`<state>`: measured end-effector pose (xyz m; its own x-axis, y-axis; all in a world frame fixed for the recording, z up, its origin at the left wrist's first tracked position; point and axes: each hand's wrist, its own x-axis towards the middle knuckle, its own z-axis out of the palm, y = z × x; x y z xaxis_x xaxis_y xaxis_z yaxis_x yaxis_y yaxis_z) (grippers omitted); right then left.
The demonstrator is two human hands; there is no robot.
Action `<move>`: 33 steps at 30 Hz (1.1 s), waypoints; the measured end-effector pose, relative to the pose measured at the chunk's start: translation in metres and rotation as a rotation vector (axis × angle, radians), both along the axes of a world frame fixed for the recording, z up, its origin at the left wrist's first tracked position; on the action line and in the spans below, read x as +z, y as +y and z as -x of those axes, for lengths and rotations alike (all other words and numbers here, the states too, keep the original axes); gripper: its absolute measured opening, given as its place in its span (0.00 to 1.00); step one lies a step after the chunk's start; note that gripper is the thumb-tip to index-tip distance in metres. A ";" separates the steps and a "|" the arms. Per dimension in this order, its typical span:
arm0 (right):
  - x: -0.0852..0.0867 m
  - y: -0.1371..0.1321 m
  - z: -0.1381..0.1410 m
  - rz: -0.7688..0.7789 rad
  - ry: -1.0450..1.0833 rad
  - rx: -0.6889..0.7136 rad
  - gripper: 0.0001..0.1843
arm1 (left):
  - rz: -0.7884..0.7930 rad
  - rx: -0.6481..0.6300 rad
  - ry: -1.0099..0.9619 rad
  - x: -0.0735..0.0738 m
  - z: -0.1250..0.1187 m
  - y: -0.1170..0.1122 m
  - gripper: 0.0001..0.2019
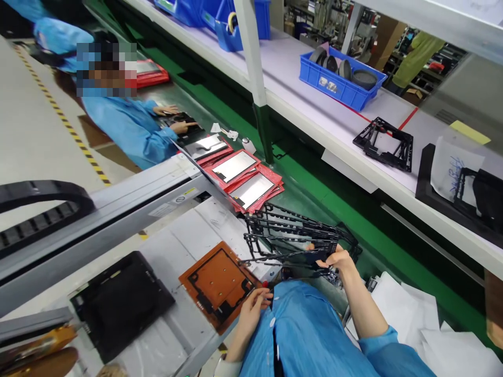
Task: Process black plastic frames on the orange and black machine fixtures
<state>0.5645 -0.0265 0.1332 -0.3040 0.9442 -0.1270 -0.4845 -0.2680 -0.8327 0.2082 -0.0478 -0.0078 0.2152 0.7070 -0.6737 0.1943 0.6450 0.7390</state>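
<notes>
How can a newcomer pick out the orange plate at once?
Start from the pale machine bed at the left of the person's blue coat. Beside the left hand, on this bed, lies a flat orange plate bearing a black frame. Its orange face sets it apart from the black panel farther left.

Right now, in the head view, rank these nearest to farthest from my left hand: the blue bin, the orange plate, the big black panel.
From your left hand:
1. Orange plate: just to its left.
2. Black panel: farther left, past the plate.
3. Blue bin: far ahead and right, on the shelf.
</notes>
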 end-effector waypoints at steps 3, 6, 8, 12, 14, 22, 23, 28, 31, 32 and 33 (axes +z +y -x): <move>0.006 0.011 -0.005 -0.049 -0.241 -0.032 0.27 | -0.020 0.012 0.000 0.001 -0.001 -0.005 0.32; 0.004 0.041 -0.001 -0.199 -0.694 -0.047 0.19 | -0.043 0.056 0.007 0.006 -0.002 -0.014 0.32; -0.010 0.068 0.007 -0.322 -1.049 -0.027 0.14 | -0.043 0.097 0.010 0.010 -0.004 -0.022 0.31; -0.068 0.115 0.027 -0.409 -1.569 0.109 0.16 | -0.034 0.185 0.020 0.017 -0.009 -0.037 0.29; -0.104 0.128 0.035 -0.411 -1.741 0.192 0.18 | -0.037 0.239 0.024 0.020 -0.009 -0.043 0.29; -0.198 0.129 0.041 -0.410 -1.976 0.379 0.25 | -0.005 0.427 0.028 0.021 0.010 -0.077 0.25; -0.203 0.128 0.041 -0.410 -1.982 0.391 0.26 | 0.003 0.454 0.030 0.019 0.011 -0.082 0.26; -0.219 0.124 0.036 -0.419 -1.991 0.454 0.32 | 0.047 0.542 0.014 0.007 0.016 -0.103 0.29; -0.221 0.120 0.031 -0.438 -1.987 0.418 0.36 | 0.070 0.577 -0.006 0.001 0.020 -0.111 0.28; -0.219 0.118 0.029 -0.448 -1.985 0.388 0.37 | 0.076 0.586 -0.013 -0.001 0.022 -0.114 0.27; -0.217 0.114 0.028 -0.458 -1.985 0.352 0.37 | 0.076 0.591 -0.014 -0.002 0.026 -0.117 0.26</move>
